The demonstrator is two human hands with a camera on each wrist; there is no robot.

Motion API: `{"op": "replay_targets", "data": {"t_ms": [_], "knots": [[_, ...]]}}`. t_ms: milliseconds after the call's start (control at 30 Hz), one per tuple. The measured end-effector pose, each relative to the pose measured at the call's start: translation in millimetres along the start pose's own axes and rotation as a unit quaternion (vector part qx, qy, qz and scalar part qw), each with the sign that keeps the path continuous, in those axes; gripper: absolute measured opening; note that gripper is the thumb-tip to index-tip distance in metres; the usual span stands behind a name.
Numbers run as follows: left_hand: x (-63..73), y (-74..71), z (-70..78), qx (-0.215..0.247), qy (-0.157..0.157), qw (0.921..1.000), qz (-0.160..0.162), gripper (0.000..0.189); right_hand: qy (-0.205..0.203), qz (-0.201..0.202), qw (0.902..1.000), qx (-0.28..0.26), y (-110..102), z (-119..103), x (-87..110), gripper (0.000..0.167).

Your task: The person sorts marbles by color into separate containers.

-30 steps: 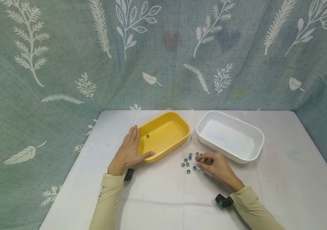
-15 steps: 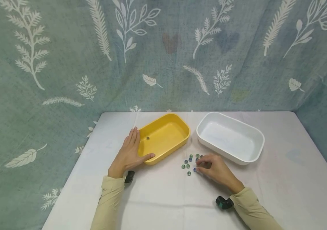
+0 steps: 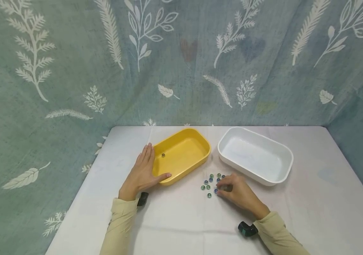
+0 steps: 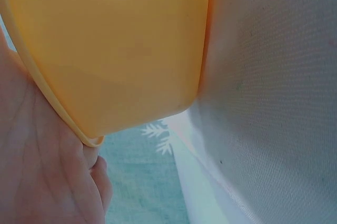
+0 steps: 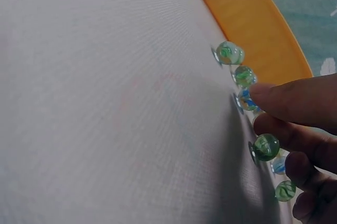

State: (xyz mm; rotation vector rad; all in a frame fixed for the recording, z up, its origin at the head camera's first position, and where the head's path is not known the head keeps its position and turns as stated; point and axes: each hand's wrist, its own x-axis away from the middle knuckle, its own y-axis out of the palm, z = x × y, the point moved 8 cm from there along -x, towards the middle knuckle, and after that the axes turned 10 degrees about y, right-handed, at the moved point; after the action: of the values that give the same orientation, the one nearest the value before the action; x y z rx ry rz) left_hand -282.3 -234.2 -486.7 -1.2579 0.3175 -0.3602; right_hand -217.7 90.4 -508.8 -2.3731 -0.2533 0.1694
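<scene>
My left hand (image 3: 139,176) lies along the left end of the yellow tray (image 3: 197,161), fingers straight against its side, thumb on the near rim. The left wrist view shows the palm by the tray's rim (image 4: 58,109). One marble (image 3: 163,155) rests inside the tray. On the white cloth, my right hand (image 3: 240,193) is over a cluster of green and blue glass marbles (image 3: 208,187). Its thumb and forefinger are slightly apart, with the thumb tip at a blue marble (image 5: 245,99). Nothing shows clearly pinched. A green marble (image 5: 266,146) sits beside the other fingers.
A white tray (image 3: 288,170) stands behind the right hand, to the right of the yellow one. The table (image 3: 175,219) is covered in white cloth, with a leaf-patterned curtain (image 3: 181,71) behind it. Black camera mounts (image 3: 247,229) are on both wrists.
My right hand has shifted slightly toward me and left, its thumb and forefinger coming down to the blue marble. The left hand stays on the yellow tray. The head view has tilted slightly up.
</scene>
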Motion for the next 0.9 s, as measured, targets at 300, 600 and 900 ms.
{"op": "replay_targets", "data": {"t_ms": [300, 600, 900], "knots": [[3.0, 2.2, -1.5, -0.004, 0.0, 1.0, -0.001, 0.128, 0.006, -0.006, 0.9998, 0.02, 5.3, -4.3, 3.4, 0.019], [6.5, 0.2, -1.4, 0.004, -0.005, 1.0, 0.003, 0.128, 0.012, -0.007, 0.9995, 0.027, 8.9, -7.6, 2.6, 0.017], [3.7, 0.9, 0.9, 0.002, -0.002, 1.0, 0.005, 0.128, 0.022, 0.0, 0.9992, 0.032, 5.3, -7.7, 4.3, 0.017]]}}
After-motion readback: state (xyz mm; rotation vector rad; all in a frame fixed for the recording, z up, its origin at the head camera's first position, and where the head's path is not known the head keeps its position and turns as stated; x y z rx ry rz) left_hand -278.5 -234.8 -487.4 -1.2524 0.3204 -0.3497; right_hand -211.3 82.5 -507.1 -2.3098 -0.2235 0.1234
